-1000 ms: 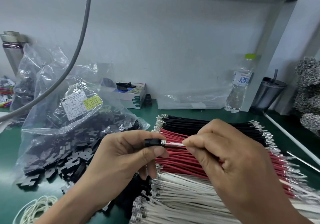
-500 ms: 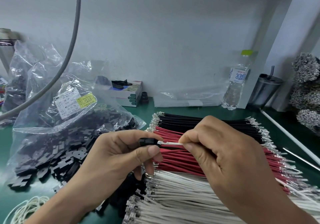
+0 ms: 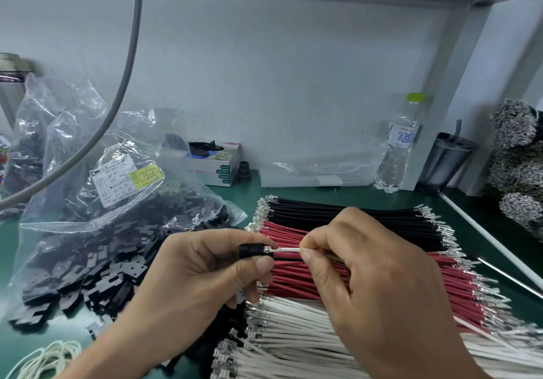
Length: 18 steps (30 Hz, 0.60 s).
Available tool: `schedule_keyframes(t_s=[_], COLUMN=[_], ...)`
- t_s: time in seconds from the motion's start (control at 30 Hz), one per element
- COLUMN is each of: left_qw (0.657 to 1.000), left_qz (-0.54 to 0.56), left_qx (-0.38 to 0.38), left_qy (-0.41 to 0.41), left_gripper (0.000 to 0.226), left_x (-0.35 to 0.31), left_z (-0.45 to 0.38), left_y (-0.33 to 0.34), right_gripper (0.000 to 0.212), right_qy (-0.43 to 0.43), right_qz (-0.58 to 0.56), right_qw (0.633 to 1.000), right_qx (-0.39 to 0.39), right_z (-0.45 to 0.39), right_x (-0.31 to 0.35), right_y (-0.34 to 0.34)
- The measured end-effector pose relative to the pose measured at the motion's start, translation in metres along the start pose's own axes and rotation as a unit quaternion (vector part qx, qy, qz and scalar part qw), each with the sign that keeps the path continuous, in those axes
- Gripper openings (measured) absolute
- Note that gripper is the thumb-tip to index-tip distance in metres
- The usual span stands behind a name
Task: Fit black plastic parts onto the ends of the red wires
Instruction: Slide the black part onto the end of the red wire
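Black plastic, one small part [image 3: 255, 251], sits pinched between the left hand [image 3: 205, 278] thumb and fingers, its opening turned right to meet the metal terminal. The right hand [image 3: 367, 284] pinches a white wire [image 3: 286, 250] close to its tip, likely for stiffness while pushing. The red wires [image 3: 367, 278] lie bundled on the bench [image 3: 17, 346] just beneath, within easy reach.

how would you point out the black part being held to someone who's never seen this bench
Start at the wire bundles on the green bench. Just left of them, the left hand pinches one black plastic part. Unlike the bagged ones, it has a white wire entering it.
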State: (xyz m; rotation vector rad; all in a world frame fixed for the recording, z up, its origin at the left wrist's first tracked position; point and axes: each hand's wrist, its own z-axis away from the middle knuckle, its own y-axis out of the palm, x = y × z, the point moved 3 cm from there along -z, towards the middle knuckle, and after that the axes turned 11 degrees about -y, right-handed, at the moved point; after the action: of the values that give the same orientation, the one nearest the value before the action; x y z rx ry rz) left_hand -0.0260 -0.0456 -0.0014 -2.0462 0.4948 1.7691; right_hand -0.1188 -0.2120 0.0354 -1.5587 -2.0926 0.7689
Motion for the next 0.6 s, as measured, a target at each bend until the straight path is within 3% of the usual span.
schedule_keyframes(t_s=[0.33, 0.6], left_qw=[0.999, 0.998], left_qz=[0.006, -0.057], left_qx=[0.040, 0.031], left_qy=[-0.020, 0.001], left_gripper=[0.021, 0.014], left_x=[0.004, 0.008], left_z=[-0.002, -0.001], left_y=[-0.005, 0.001], right_gripper=[0.023, 0.020], right_qy=[-0.006, -0.087], right_qz=[-0.114, -0.038], right_qw=[0.993, 0.995], right_qx=[-0.005, -0.026], right_z=[0.007, 0.010], right_x=[-0.008, -0.003], right_y=[0.014, 0.019])
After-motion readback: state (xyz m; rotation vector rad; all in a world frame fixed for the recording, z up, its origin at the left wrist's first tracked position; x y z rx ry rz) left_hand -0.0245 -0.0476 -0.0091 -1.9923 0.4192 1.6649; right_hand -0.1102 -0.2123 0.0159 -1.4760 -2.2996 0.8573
